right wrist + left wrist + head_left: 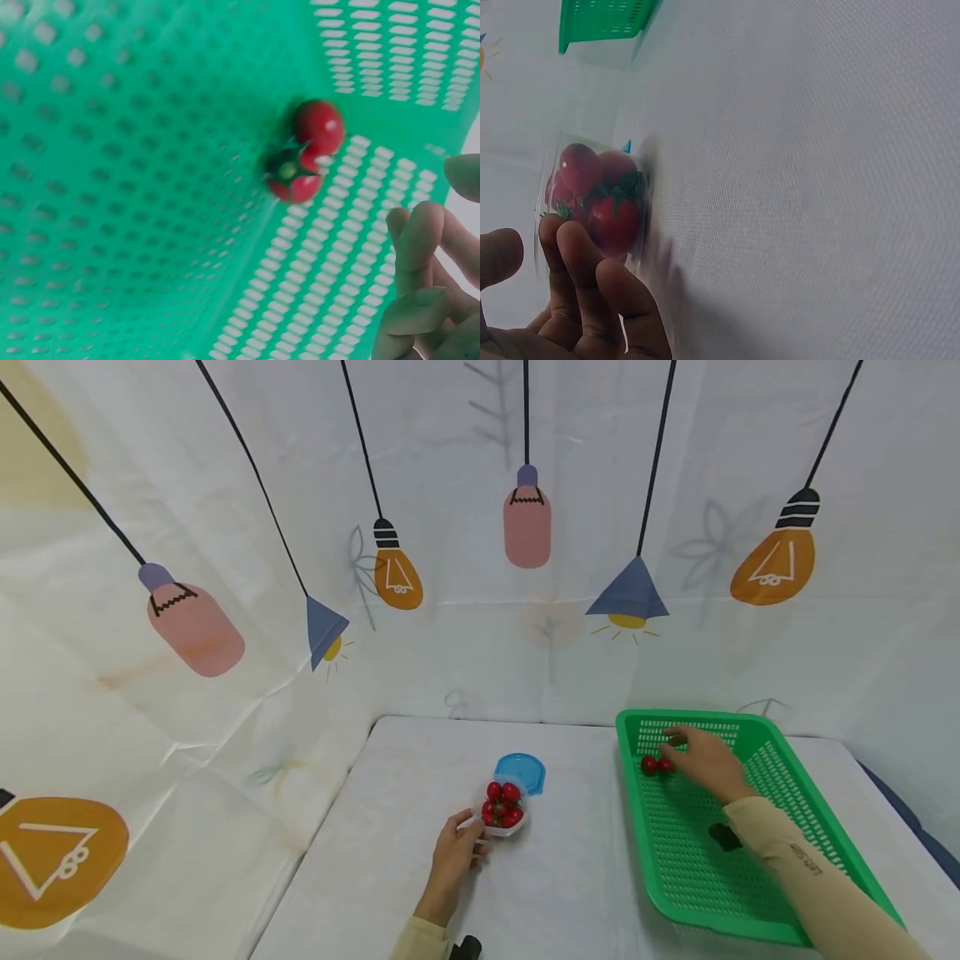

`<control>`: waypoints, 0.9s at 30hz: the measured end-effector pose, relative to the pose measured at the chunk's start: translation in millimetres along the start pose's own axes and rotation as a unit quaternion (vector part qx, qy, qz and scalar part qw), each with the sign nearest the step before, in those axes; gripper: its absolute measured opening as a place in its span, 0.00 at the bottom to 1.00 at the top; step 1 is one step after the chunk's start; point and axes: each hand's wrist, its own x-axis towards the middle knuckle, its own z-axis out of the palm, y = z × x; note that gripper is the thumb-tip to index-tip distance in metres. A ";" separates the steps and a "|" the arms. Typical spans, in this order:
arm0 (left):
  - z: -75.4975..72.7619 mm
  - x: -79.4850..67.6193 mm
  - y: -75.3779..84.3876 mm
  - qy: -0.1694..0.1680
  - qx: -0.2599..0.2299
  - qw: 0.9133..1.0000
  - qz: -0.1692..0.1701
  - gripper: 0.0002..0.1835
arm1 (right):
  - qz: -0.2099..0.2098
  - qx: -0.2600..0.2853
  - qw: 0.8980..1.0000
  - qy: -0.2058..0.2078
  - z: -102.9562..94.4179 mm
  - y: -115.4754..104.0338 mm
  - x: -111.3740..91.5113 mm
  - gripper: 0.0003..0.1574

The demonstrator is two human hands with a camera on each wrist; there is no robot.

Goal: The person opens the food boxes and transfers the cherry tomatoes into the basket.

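Observation:
Several red cherry tomatoes point(504, 803) with green stems fill a small clear plastic container point(551, 169) on the table. My left hand point(455, 852) is at the container's near left side. In the left wrist view its fingers rest against the container wall, and the thumb stands apart. Inside the green basket point(651, 877), two more cherry tomatoes point(319, 126) lie side by side in the far left corner. My right hand point(705, 762) reaches into the basket, just beside those two. Its fingers point(420, 236) are loosely bent with nothing visible between them.
A blue lid point(521, 770) lies just behind the container. The white table point(390, 860) ends against a fabric backdrop point(465, 652) printed with lamps. The basket's raised rim surrounds my right forearm. A black wrist camera point(467, 948) sits by my left sleeve.

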 end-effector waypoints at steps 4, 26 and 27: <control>-0.7 0.6 1.1 -0.002 -0.002 1.000 0.002 0.30 | -0.020 0.002 1.000 0.014 2.7 -16.1 2.0 0.25; 1.5 -1.2 1.7 0.005 0.007 1.000 0.015 0.31 | -0.068 0.021 0.997 0.007 18.1 -111.6 18.6 0.25; 1.6 -0.8 1.6 0.007 0.007 1.000 0.014 0.31 | -0.067 0.018 0.998 0.005 19.8 -117.2 19.4 0.25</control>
